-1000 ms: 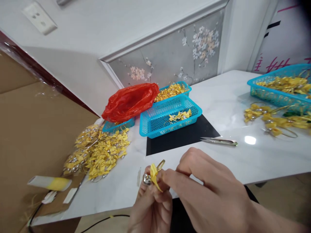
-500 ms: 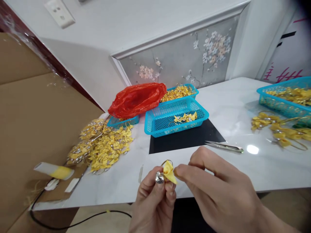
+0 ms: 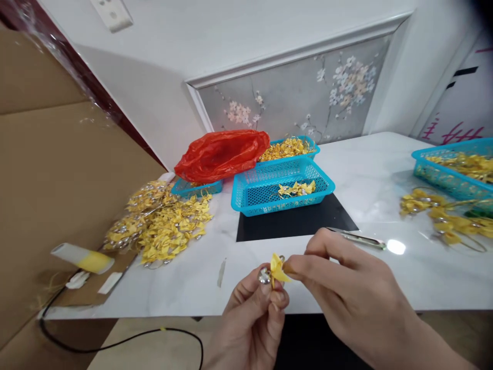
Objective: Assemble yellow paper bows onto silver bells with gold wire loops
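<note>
My left hand (image 3: 252,316) pinches a small silver bell (image 3: 264,276) between thumb and fingers, above the table's front edge. A yellow ribbon bow (image 3: 277,271) is on the bell's right side, with a bit of thin loop behind it. From the right, my right hand (image 3: 354,295) has its thumb and forefinger closed at the edge of the bow. Its fingertips hide whatever part of the ribbon lies between them. Just beyond that hand, a pair of thread snips (image 3: 364,239) lies on the table, partly covered by the knuckles.
A blue basket (image 3: 246,209) with several bows stands on a black mat (image 3: 262,232). Behind it are a fuller basket (image 3: 314,150) and a red plastic bag (image 3: 219,159). Yellow bows with bells (image 3: 173,231) are heaped left. Another blue basket (image 3: 431,177) stands right, loose bows (image 3: 421,201) before it.
Both hands have shifted slightly right in view with the bell and bow. The bow has turned a little, and the right fingertips remain at its edge. The camera view has tilted slightly.
</note>
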`<state>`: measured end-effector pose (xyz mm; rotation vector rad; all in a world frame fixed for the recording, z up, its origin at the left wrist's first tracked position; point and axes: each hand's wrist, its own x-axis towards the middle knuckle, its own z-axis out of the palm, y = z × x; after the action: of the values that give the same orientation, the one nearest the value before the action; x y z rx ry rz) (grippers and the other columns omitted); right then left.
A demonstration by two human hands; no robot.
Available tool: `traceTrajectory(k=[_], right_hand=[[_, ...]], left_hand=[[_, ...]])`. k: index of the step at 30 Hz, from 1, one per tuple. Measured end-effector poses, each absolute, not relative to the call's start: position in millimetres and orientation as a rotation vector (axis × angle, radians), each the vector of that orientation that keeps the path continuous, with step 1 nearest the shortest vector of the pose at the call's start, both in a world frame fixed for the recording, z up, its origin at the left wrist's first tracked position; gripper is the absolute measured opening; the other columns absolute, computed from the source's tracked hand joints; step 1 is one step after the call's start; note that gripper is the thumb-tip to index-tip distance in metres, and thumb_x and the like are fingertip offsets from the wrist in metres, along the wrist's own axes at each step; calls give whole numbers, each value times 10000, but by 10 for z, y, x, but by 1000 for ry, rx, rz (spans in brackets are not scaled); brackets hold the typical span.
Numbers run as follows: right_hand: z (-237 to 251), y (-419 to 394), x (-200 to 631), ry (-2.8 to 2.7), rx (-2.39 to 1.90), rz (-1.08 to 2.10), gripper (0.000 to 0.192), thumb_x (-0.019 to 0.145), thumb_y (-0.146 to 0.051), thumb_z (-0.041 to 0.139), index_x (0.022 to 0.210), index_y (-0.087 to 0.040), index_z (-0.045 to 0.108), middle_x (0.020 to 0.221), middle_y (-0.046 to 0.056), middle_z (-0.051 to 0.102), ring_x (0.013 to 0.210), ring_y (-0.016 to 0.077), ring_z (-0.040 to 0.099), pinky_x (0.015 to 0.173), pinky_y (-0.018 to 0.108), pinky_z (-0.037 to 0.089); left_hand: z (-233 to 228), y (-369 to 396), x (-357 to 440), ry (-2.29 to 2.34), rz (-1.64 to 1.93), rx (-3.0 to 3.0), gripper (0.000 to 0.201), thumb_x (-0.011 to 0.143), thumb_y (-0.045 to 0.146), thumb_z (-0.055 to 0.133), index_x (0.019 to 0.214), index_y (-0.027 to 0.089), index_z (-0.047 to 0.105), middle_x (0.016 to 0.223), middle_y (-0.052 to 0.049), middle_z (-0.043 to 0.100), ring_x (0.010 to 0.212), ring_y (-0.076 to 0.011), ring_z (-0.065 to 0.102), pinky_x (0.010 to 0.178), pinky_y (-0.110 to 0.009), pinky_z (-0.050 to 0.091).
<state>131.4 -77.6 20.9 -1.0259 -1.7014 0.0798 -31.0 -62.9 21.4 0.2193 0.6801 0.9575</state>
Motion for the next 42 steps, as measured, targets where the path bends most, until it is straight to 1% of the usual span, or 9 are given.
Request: traceTrajectory(k=[7,12,18,22,26,30,35,38,42], right_hand=[[100,-772,1309,-1628,-994,372,211,930,-39,513,876,-165,674,731,-9,485,622,78,496,531,170,407],[103,-777,1336,-1641,-1009,446,205,953,-79,506,895,-197,664,739,-22,474,636,72,490,551,172,403],[124,-782,1340,-1641,-1022,478,212,948,-85,501,825,-198,631,717,-26,434,629,93,464,527,189,403],[117,-784,1337,-1650,-1029,464,200,940,-86,512,840,-207,636,723,-18,453,632,102,476,514,195,408],[85,-809,1338,-1669,-1014,361,201,938,-64,506,885,-194,650,722,-14,453,615,97,476,500,196,400],[35,-846,1345,-1729,-1018,193,228,904,3,509,954,-166,653,740,-2,451,622,102,475,502,213,399],[-19,-866,1371,-1778,-1025,56,326,851,71,518,1014,-180,648,750,-2,430,634,120,452,529,255,402],[-35,-858,1385,-1775,-1013,111,339,864,59,509,1034,-203,643,754,-1,440,631,119,472,505,240,396],[-34,-841,1384,-1757,-996,197,279,896,16,502,1019,-191,642,750,-1,449,624,113,495,498,220,413]], left_hand=[[349,-641,-248,752,939,158,425,916,-84,427,700,55,765,652,-123,745,547,-91,718,552,-113,600],[366,-658,-256,756,911,108,418,924,-73,422,689,45,748,650,-129,732,534,-90,718,537,-101,593],[431,-659,-243,732,870,96,365,931,-62,449,741,26,749,680,-109,717,558,-78,710,562,-96,596],[438,-657,-261,703,871,192,263,887,-51,564,731,27,761,707,-90,719,597,-73,710,594,-93,598],[363,-644,-306,639,918,336,38,778,61,766,804,50,791,731,-101,757,649,-122,730,629,-147,620],[333,-642,-325,633,935,452,201,690,197,866,830,69,800,705,-75,757,636,-117,712,623,-143,608],[313,-658,-317,719,972,550,154,670,187,878,796,135,806,690,-50,763,608,-97,686,576,-125,572],[304,-663,-309,743,968,588,148,699,208,858,819,138,806,679,-55,754,598,-103,674,569,-136,564],[319,-655,-274,762,980,639,135,716,226,845,818,148,804,673,-48,743,595,-100,662,569,-137,554]])
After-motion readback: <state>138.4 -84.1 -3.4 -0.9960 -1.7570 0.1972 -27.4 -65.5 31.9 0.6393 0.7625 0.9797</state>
